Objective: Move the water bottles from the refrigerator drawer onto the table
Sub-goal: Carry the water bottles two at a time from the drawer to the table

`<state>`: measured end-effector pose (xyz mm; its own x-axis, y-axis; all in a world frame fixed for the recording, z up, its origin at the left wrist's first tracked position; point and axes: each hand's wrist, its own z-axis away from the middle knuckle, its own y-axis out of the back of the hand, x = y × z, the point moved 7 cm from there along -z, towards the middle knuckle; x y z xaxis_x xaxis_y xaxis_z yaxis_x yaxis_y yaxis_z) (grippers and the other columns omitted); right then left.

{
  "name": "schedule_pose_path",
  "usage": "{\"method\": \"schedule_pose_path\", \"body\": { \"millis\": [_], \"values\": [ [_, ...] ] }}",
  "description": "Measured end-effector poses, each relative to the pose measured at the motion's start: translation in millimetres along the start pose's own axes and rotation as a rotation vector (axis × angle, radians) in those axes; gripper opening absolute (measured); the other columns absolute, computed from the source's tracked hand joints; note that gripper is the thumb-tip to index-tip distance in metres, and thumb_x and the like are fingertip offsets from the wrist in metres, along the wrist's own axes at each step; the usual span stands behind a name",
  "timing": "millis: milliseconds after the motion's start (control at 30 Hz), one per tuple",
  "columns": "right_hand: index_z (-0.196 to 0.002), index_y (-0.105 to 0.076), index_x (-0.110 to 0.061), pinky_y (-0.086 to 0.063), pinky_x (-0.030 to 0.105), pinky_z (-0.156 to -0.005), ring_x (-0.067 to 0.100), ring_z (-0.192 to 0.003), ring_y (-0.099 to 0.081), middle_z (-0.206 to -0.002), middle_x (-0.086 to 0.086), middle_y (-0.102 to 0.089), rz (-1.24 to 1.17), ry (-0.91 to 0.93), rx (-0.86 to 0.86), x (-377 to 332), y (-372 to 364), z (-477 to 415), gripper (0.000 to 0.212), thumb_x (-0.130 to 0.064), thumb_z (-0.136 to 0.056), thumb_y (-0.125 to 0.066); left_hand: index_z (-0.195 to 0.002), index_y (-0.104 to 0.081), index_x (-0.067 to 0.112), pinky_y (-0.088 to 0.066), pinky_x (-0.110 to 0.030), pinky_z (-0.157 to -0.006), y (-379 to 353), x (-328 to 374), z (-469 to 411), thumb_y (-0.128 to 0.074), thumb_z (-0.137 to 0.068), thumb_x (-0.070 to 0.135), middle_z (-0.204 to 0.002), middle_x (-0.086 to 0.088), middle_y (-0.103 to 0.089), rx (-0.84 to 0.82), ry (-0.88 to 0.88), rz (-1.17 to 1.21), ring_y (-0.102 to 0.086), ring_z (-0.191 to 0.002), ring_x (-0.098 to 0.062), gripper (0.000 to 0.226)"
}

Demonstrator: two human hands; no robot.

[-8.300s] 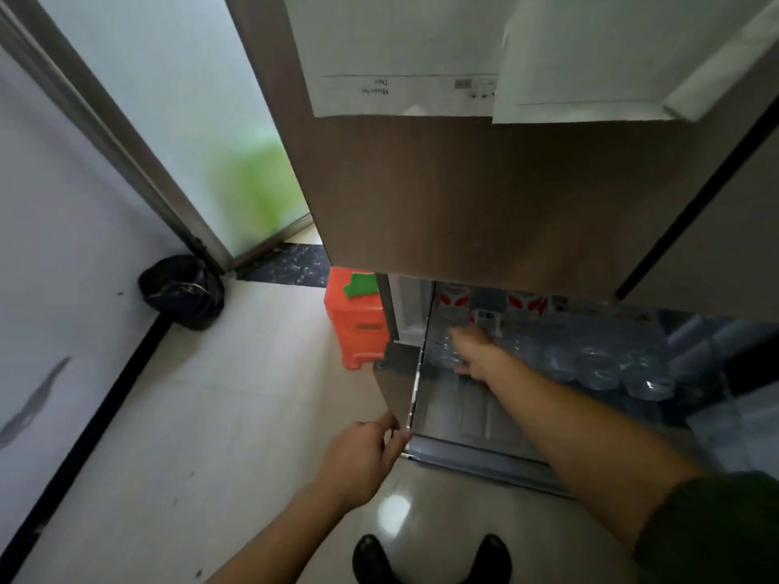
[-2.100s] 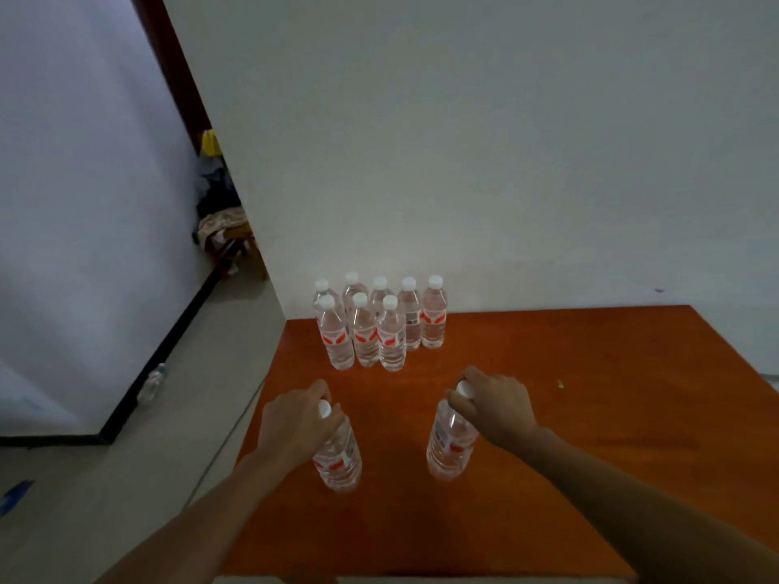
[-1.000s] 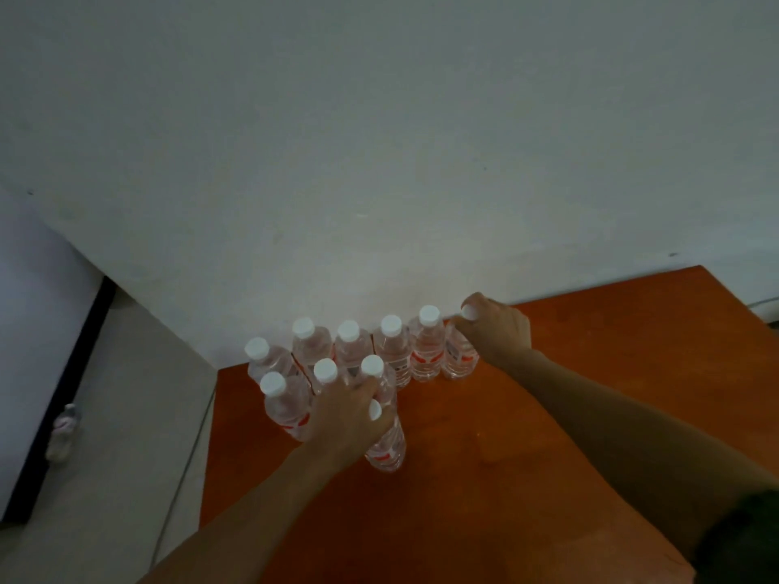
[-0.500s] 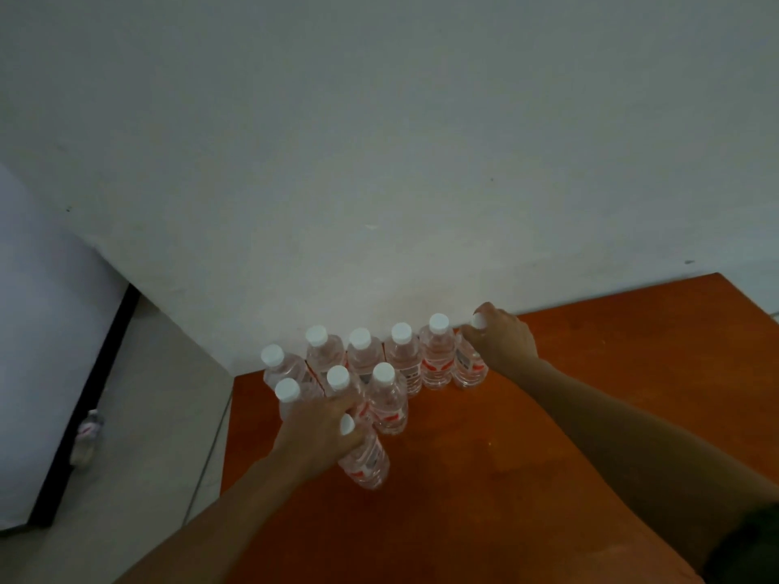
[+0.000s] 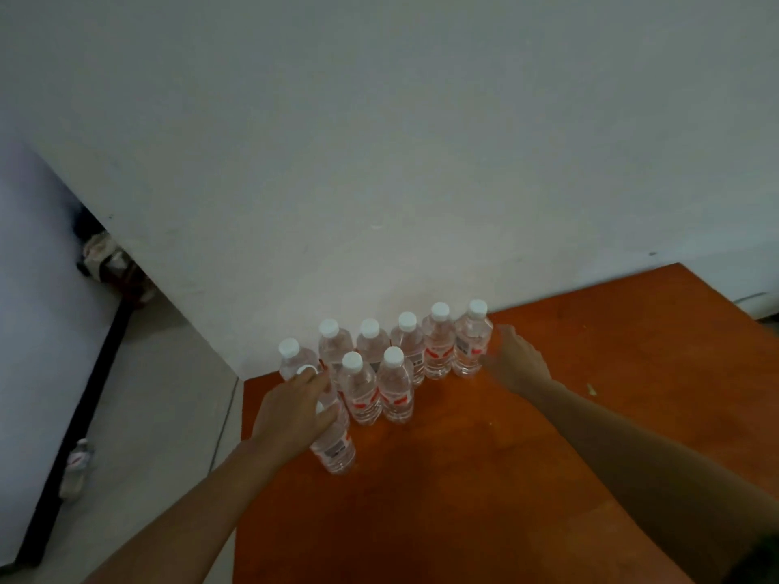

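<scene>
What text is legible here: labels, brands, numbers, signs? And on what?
No text can be read.
Front-row bottle: red label marks, print too blurred.
Nearest bottle, gripped by the left hand: grey label patch, unreadable.
Rightmost bottle: dark label patch, unreadable.
Bottle on the floor: red mark, too small.
Wall, table: no writing seen.

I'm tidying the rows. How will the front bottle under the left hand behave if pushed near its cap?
Tall on a narrow base, the front bottle would probably tip; the left hand grips it at the top. Pushed low, it may slide on the smooth table. Round, it would likely roll if felled.
</scene>
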<state>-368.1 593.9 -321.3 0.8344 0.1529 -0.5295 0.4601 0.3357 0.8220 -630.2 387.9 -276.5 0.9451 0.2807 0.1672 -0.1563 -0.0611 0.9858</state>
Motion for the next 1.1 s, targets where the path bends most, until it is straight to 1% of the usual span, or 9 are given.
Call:
{"method": "schedule_pose_path", "body": {
  "millis": [100, 233, 400, 567, 633, 733, 833, 967, 1100],
  "values": [
    [-0.144, -0.031, -0.014, -0.051, 0.034, -0.077, 0.020, -0.091, -0.059, -0.120, 0.010, -0.061, 0.014, -0.049, -0.002, 17.5, 5.9, 30.4, 0.065, -0.031, -0.090, -0.064, -0.107, -0.060, 0.017, -0.048, -0.027, -0.075, 5.7, 19.9, -6.3, -0.054, -0.091, 0.040, -0.110, 0.000, -0.064, 0.072, -0.106, 0.029, -0.060, -0.091, -0.015, 0.029],
    [-0.144, -0.033, -0.019, -0.048, 0.032, -0.078, 0.020, -0.093, -0.060, -0.119, 0.005, -0.059, 0.030, -0.124, -0.017, 53.2, 19.1, 81.0, 0.063, -0.036, -0.091, -0.062, -0.097, -0.063, 0.015, -0.044, -0.026, -0.069, 6.1, 70.4, -3.3, -0.058, -0.090, 0.032, -0.097, -0.001, -0.064, 0.119, -0.254, 0.096, -0.057, -0.080, -0.015, 0.019],
    [-0.137, -0.044, -0.020, -0.055, 0.033, -0.073, 0.015, -0.080, -0.061, -0.102, -0.002, -0.059, 0.033, -0.269, -0.029, 116.5, 54.1, 148.1, 0.050, -0.037, -0.093, -0.059, -0.100, -0.058, 0.021, -0.050, -0.023, -0.072, -9.5, 166.3, 11.4, -0.056, -0.091, 0.033, -0.094, 0.005, -0.059, -0.032, -0.414, 0.161, -0.056, -0.078, -0.010, 0.016],
    [-0.130, -0.053, -0.021, -0.059, 0.034, -0.076, 0.016, -0.083, -0.066, -0.101, 0.001, -0.065, -0.031, -0.386, 0.083, 201.3, 110.3, 229.1, 0.043, -0.038, -0.092, -0.060, -0.096, -0.058, 0.021, -0.055, -0.030, -0.075, -22.3, 288.5, 33.0, -0.055, -0.092, 0.035, -0.091, 0.003, -0.061, -0.123, -0.620, 0.126, -0.058, -0.079, -0.011, 0.015],
    [-0.127, -0.056, -0.021, -0.057, 0.028, -0.075, 0.012, -0.083, -0.063, -0.106, -0.001, -0.064, -0.053, -0.444, 0.136, 245.2, 134.5, 266.1, 0.041, -0.040, -0.091, -0.062, -0.096, -0.056, 0.023, -0.053, -0.026, -0.070, -29.9, 346.1, 47.5, -0.053, -0.093, 0.038, -0.089, 0.005, -0.060, -0.136, -0.699, 0.083, -0.058, -0.078, -0.010, 0.016],
    [-0.122, -0.058, -0.021, -0.050, 0.025, -0.076, 0.012, -0.088, -0.059, -0.116, -0.001, -0.064, -0.085, -0.538, 0.192, 317.0, 171.7, 334.4, 0.036, -0.039, -0.091, -0.062, -0.094, -0.057, 0.023, -0.052, -0.030, -0.069, -44.4, 445.6, 80.6, -0.053, -0.091, 0.041, -0.091, 0.003, -0.065, -0.141, -0.796, 0.061, -0.062, -0.082, -0.016, 0.019],
    [-0.122, -0.059, -0.022, -0.049, 0.028, -0.076, 0.015, -0.092, -0.061, -0.116, 0.001, -0.066, -0.050, -0.633, 0.236, 392.9, 203.3, 404.8, 0.038, -0.042, -0.090, -0.063, -0.093, -0.059, 0.023, -0.052, -0.030, -0.069, -64.5, 541.6, 125.2, -0.055, -0.090, 0.040, -0.091, 0.001, -0.066, -0.204, -0.879, 0.088, -0.063, -0.082, -0.018, 0.018],
    [-0.122, -0.060, -0.022, -0.051, 0.033, -0.086, 0.020, -0.098, -0.063, -0.116, 0.004, -0.067, -0.075, -0.773, 0.297, 493.7, 238.2, 506.0, 0.041, -0.045, -0.087, -0.063, -0.088, -0.059, 0.023, -0.047, -0.026, -0.060, -95.2, 663.1, 200.5, -0.058, -0.089, 0.038, -0.080, 0.005, -0.064, -0.301, -1.018, 0.120, -0.061, -0.071, -0.013, 0.015],
    [-0.123, -0.061, -0.020, -0.051, 0.032, -0.082, 0.017, -0.095, -0.062, -0.114, 0.003, -0.067, -0.132, -0.881, 0.382, 565.4, 266.3, 585.5, 0.042, -0.043, -0.088, -0.063, -0.096, -0.059, 0.026, -0.057, -0.029, -0.073, -116.2, 764.1, 253.0, -0.058, -0.090, 0.041, -0.086, 0.005, -0.067, -0.384, -1.151, 0.139, -0.064, -0.075, -0.008, 0.017]
  ]
}}
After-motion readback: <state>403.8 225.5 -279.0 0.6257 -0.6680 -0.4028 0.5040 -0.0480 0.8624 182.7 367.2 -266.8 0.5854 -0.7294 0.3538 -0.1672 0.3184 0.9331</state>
